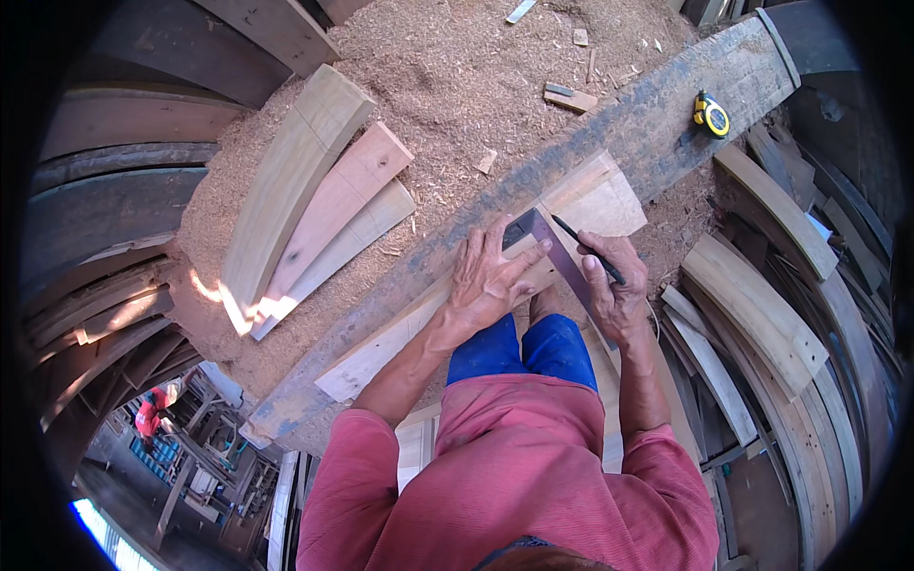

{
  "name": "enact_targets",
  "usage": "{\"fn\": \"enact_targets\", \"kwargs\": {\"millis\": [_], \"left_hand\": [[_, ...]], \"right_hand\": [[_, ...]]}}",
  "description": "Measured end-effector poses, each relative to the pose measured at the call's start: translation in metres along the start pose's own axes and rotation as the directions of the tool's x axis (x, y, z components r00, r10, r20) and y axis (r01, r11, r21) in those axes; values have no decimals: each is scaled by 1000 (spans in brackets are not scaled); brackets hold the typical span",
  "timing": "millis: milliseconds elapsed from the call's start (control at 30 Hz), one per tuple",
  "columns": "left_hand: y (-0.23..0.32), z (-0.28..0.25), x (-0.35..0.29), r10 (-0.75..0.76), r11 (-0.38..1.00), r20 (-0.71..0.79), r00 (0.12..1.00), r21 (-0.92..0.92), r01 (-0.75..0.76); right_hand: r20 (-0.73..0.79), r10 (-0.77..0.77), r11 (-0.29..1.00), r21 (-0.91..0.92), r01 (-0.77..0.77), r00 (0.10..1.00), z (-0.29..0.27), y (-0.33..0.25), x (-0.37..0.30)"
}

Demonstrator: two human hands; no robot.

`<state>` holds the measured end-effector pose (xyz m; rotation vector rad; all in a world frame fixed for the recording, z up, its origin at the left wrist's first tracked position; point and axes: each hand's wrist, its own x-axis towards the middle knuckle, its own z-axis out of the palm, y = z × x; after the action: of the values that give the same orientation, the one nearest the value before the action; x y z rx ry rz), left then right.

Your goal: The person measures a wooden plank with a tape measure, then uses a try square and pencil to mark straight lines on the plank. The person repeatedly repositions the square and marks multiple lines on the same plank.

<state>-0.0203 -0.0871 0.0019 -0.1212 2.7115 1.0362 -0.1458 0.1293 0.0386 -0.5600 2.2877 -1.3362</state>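
Note:
A light wooden board [598,190] lies along a thick, worn plank [657,143] in front of me. My left hand [487,276] presses a try square [562,249] onto the board, fingers and thumb either side of its dark stock. The metal blade of the square runs toward my body, partly covered by my right hand. In my right hand [614,276] is a slim black pencil or pen [564,226], its tip close to the blade's far end. Whether the tip touches the wood cannot be made out.
A yellow tape measure [711,114] rests on the plank at far right. Three cut boards [319,162] lie on sawdust [447,86] at left. Curved timber [762,305] is stacked on the right, dark planks [114,209] on the left. A person in red [152,416] is at lower left.

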Motion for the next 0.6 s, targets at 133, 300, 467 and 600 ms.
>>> {"fn": "enact_targets", "kwargs": {"millis": [133, 300, 467, 600], "left_hand": [[-1, 0, 1, 11, 1000, -22, 1000, -3, -11], [-1, 1, 0, -12, 1000, -3, 1000, -24, 12], [0, 3, -1, -42, 999, 6, 999, -29, 42], [-1, 3, -5, -67, 997, -12, 998, -34, 67]], "right_hand": [[-29, 7, 1000, 4, -7, 1000, -1, -2, -1], [-70, 3, 987, -158, -14, 998, -6, -14, 3], [159, 70, 930, -368, -6, 985, -2, -21, 36], [331, -57, 876, -436, 206, 942, 9, -12, 69]]}}
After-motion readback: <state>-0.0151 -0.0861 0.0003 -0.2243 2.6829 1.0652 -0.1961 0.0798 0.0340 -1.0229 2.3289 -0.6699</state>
